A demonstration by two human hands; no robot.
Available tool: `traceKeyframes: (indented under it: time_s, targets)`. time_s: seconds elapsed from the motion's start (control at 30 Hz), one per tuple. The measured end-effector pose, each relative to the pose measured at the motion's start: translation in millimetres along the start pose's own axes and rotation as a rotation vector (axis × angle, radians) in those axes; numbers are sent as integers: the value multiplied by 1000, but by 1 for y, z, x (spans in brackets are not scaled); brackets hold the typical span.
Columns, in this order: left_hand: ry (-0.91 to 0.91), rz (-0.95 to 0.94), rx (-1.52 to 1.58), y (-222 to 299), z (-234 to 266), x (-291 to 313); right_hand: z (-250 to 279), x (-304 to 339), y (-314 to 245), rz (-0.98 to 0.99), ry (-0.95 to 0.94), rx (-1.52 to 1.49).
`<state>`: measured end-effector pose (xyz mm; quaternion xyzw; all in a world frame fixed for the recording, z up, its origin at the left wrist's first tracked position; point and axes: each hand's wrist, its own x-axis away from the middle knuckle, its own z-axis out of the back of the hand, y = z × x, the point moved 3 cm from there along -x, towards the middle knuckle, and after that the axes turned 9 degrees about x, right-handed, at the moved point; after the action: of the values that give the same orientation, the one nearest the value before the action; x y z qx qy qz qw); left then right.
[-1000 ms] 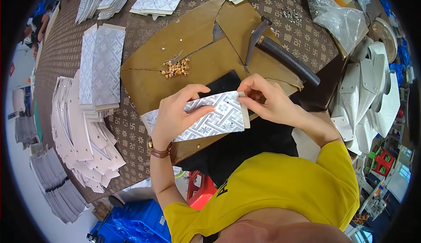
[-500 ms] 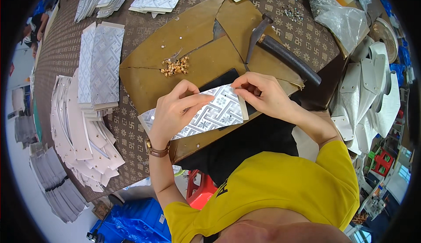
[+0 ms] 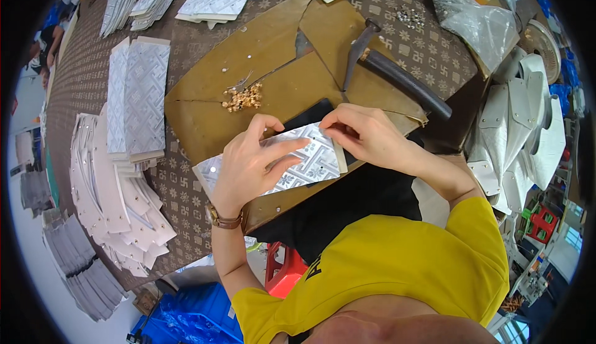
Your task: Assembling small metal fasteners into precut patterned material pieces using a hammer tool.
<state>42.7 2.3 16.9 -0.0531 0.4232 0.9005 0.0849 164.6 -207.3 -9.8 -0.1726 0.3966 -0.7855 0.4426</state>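
Steadying a patterned panel (image 3: 313, 169) under loosely spread left hand (image 3: 242, 165), curling right hand (image 3: 370, 134) (hold unclear) at its edge, likely needing care next.

Dressed in a bright yellow shirt (image 3: 410, 263) with short, loose sleeves (image 3: 477, 227), marked on the front with dark print (image 3: 315, 269) that is only partly visible. Wearing on the left wrist a small watch (image 3: 226, 221) with gold-coloured case and brown strap. Bare on left hand (image 3: 245, 167) and right hand (image 3: 366, 134), and covered below the shirt by black cloth (image 3: 366, 204), of which the kind cannot be told.
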Motion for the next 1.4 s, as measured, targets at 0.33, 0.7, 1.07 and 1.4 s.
traceKeyframes:
  time_s: [0.33, 0.7, 1.07, 1.4]
  targets:
    - [3, -8, -61, 6, -3, 4, 117, -20, 44, -142, 478, 515]
    - [44, -94, -40, 2, -5, 4, 156, -34, 136, -216, 465, 656]
    - [70, -101, -74, 3, -8, 5, 148, -39, 128, -239, 397, 568]
    - [18, -119, -141, 4, -9, 6, 135, -32, 86, -121, 446, 419]
